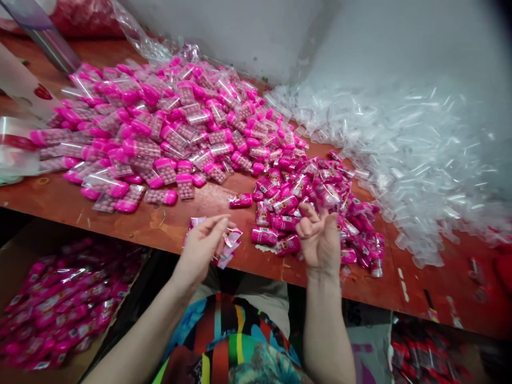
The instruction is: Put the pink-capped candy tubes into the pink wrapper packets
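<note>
At the table's front edge, my left hand [206, 240] is closed, thumb and fingertips together, over flat pink printed wrapper sleeves [231, 246]. The sleeves stick out on both sides of it; its grip underneath is partly hidden. My right hand [320, 240] is turned palm up with bent fingers apart, in front of a heap of small bottles in shiny pink printed wrappers [286, 221]. A blurred clear-and-pink piece shows just beyond its fingertips; whether they touch it I cannot tell. One wrapped bottle [240, 200] lies apart between the hands.
Unwrapped clear bottles with pink caps and pink beads [176, 128] form a large pile at back left. Clear plastic pieces [400, 160] are heaped along the wall at right. Below the reddish table [160, 229], a box at left holds pink wrapped packs [64, 304].
</note>
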`<state>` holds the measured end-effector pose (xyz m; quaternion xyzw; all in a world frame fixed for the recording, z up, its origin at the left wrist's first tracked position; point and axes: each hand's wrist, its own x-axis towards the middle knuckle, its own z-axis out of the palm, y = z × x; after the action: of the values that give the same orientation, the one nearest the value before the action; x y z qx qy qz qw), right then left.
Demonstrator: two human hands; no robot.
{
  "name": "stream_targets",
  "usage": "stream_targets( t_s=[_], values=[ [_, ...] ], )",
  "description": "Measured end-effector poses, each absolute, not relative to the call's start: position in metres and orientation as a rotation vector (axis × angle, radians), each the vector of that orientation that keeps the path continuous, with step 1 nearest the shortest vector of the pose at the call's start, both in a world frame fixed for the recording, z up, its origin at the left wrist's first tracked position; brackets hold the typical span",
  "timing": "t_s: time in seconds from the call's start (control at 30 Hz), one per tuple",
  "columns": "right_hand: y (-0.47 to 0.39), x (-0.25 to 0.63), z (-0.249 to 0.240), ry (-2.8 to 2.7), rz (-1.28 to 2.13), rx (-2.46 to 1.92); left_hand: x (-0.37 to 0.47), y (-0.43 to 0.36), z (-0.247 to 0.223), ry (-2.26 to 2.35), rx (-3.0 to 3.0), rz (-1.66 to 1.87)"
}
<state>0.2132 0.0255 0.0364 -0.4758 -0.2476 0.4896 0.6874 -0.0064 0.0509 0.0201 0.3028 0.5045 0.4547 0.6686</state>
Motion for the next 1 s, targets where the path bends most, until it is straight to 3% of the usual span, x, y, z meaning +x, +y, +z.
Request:
stream_targets(
  t_s=[0.13, 0.23, 0.4, 0.6, 1.0],
  values=[
    [0.026, 0.183, 0.028, -0.909, 1.035, -1.385, -0.025, 0.056, 0.019, 1.257, 0.736, 1.217],
    [0.029, 0.135, 0.003, -1.473, 0.919, -1.644, -0.023, 0.052, 0.014, 1.263, 0.753, 1.093],
    [0.042, 0.108, -0.02, -1.737, 0.7, -1.986, -0.015, 0.04, 0.006, 1.3, 0.849, 0.886],
    [0.046, 0.129, -0.02, -1.655, 0.737, -1.744, -0.016, 0.039, -0.002, 1.331, 0.914, 0.825],
    [0.046, 0.125, -0.008, -0.924, 1.265, -1.173, 0.004, 0.053, 0.003, 1.246, 0.632, 0.86]
  ],
)
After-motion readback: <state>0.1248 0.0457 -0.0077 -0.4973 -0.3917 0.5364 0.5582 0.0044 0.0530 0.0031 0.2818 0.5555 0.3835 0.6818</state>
